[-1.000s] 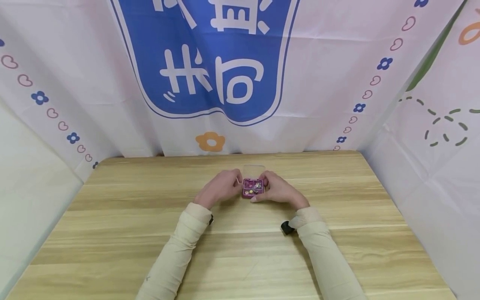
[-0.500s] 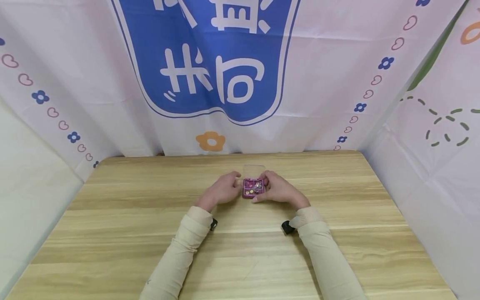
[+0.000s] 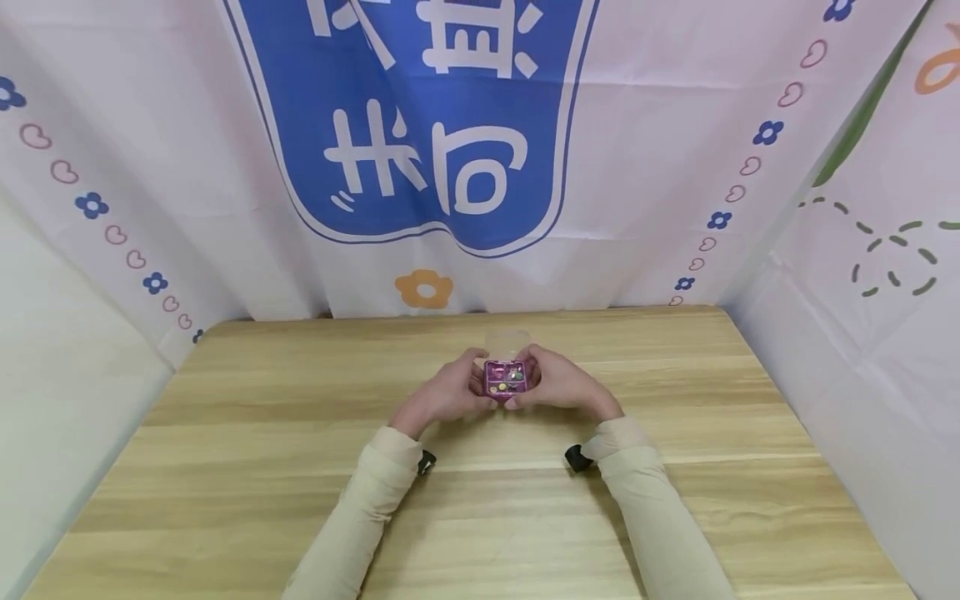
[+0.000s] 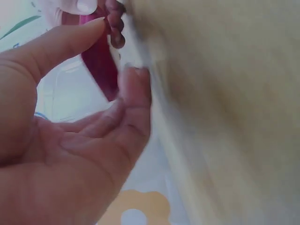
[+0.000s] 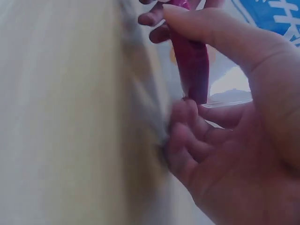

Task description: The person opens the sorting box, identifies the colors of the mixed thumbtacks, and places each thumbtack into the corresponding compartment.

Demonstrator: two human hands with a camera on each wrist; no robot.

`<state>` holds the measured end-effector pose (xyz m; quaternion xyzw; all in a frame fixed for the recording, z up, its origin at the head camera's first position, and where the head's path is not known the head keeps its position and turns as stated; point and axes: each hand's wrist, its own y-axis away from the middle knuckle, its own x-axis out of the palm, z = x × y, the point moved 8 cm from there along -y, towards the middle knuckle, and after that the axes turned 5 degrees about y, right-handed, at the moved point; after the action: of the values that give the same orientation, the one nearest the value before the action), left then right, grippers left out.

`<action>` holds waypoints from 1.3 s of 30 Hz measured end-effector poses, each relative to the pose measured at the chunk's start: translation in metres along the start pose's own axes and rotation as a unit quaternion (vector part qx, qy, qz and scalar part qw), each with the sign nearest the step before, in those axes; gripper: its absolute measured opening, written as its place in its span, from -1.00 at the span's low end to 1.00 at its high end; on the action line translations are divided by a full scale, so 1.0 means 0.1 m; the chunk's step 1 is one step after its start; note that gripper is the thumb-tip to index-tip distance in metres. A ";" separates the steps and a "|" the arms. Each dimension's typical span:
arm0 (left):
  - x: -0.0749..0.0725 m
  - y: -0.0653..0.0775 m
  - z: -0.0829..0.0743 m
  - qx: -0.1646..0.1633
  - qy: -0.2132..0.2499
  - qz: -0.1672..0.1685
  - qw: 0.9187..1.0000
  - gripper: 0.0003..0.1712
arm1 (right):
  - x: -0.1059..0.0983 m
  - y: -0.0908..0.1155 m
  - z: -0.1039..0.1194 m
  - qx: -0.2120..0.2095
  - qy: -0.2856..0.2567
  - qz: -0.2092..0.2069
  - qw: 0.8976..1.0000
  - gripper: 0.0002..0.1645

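A small magenta compartment box (image 3: 505, 396) is held between both hands near the table's far side. Its clear lid (image 3: 507, 341) stands open at the back. Small yellow, green and other coloured pieces lie in its compartments, too small to name. My left hand (image 3: 448, 388) grips the left side, thumb at the near edge and fingers curled behind. On the right side my right hand (image 3: 558, 383) holds it likewise. In the left wrist view the box's magenta wall (image 4: 100, 61) shows beyond the thumb; in the right wrist view the magenta side (image 5: 193, 70) runs between thumb and fingers.
The wood-grain table (image 3: 465, 525) spreads around both forearms. Behind its far edge hangs a white cloth (image 3: 637, 167) with a blue printed panel. Another white cloth wall (image 3: 840, 367) borders the right side. A black band piece (image 3: 577, 458) sits at the right wrist.
My left hand, which was beside the box with fingers apart from it, has closed in and now grips its left side. The box tilts a little toward the camera. My right hand keeps its hold.
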<state>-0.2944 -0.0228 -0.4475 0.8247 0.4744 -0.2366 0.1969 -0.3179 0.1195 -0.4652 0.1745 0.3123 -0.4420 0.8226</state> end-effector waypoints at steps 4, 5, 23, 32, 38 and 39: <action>-0.12 0.14 -0.11 0.023 0.047 -0.038 0.998 0.12 | -0.08 0.09 0.33 -0.014 -0.027 0.014 0.999 -0.17; -0.15 0.17 -0.14 0.031 0.061 -0.040 0.997 0.12 | -0.11 0.12 0.41 -0.015 -0.040 0.018 0.999 -0.17; -0.14 0.22 -0.13 0.051 0.164 -0.006 0.985 0.05 | 0.00 0.03 0.43 0.096 -0.463 0.070 0.878 -0.16; -0.23 0.33 -0.22 0.040 0.155 -0.037 0.986 -0.14 | 0.07 0.01 0.45 0.063 -0.489 0.091 0.865 -0.50; -0.22 0.35 -0.33 0.056 0.195 -0.003 0.979 -0.24 | 0.05 0.02 0.42 0.060 -0.462 0.075 0.882 -0.52; -0.21 0.33 -0.31 0.057 0.199 0.000 0.978 -0.26 | 0.05 0.03 0.41 0.061 -0.458 0.071 0.884 -0.53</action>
<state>-0.2686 -0.0356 -0.4065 0.8650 0.4903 -0.0942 0.0513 -0.2990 0.0948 -0.4377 0.0239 -0.1404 -0.4308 0.8911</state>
